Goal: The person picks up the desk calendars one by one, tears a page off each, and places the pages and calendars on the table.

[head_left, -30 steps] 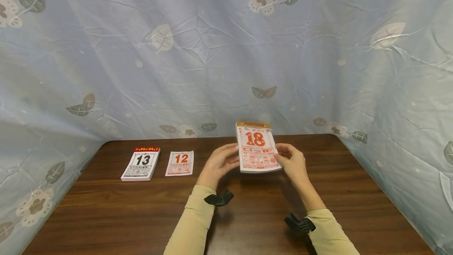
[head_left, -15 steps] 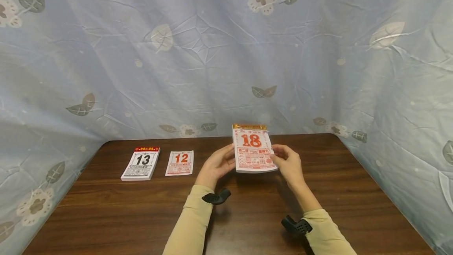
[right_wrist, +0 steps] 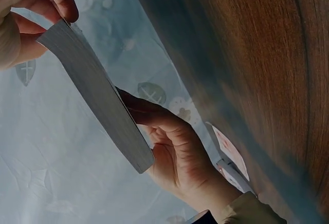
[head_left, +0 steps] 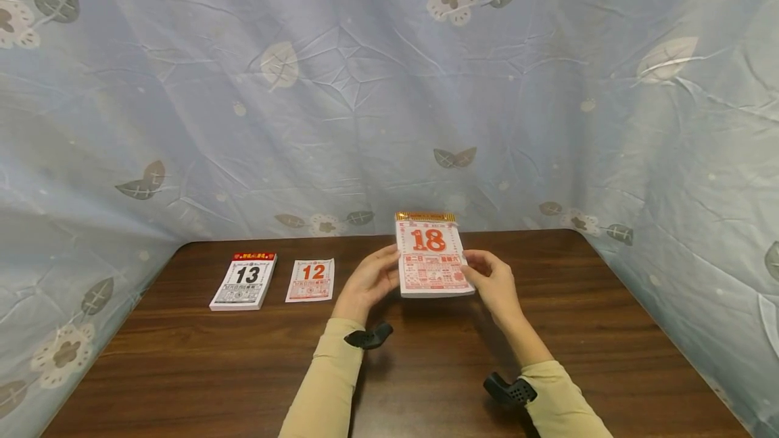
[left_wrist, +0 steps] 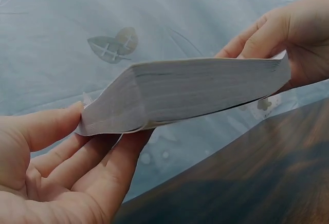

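Both hands grip the tear-off calendar pad (head_left: 433, 259) above the bench (head_left: 426, 370). Left hand (head_left: 368, 282) pinches its left edge, right hand (head_left: 496, 282) its right edge.

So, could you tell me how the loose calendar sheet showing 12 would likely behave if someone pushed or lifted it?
The sheet showing 12 is a single thin page lying flat on the table, so it would probably flop and bend when lifted. It looks very light and may slide or flutter at a push. Getting under its edge could be fiddly, unlike with the thick pad showing 13 beside it.

Dark wooden table (head_left: 426, 384), calendar pad (head_left: 244, 281), loose sheet (head_left: 310, 280)
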`<state>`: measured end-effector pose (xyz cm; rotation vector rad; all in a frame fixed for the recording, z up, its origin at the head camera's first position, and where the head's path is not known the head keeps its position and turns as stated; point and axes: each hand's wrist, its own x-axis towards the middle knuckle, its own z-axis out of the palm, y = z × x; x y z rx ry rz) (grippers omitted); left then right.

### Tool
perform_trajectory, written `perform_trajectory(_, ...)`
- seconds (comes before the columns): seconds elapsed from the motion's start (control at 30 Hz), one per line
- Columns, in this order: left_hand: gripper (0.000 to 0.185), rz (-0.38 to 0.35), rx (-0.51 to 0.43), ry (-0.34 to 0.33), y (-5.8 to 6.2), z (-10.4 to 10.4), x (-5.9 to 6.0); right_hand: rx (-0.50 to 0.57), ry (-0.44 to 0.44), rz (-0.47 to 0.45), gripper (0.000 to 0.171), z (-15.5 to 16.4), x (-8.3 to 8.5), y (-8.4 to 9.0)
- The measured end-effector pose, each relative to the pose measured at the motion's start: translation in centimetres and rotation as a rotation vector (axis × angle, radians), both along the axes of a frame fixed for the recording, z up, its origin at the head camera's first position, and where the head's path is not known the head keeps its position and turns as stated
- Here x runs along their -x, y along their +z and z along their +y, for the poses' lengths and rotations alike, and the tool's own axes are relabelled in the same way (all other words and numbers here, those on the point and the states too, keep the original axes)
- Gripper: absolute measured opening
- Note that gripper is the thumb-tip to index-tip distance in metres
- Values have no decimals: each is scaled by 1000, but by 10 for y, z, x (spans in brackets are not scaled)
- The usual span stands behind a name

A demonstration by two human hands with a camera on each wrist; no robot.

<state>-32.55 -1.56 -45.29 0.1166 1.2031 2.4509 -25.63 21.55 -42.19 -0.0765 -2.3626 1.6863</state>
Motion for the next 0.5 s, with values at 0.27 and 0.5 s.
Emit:
perform_trajectory(0.27, 37, 20, -7, 15, 1, -2, 2, -6, 31, 3, 34, -1, 0, -2)
perform_trajectory(0.5, 23, 21, -41, 40, 3, -1, 3, -104, 11, 88, 37, -2, -1, 1)
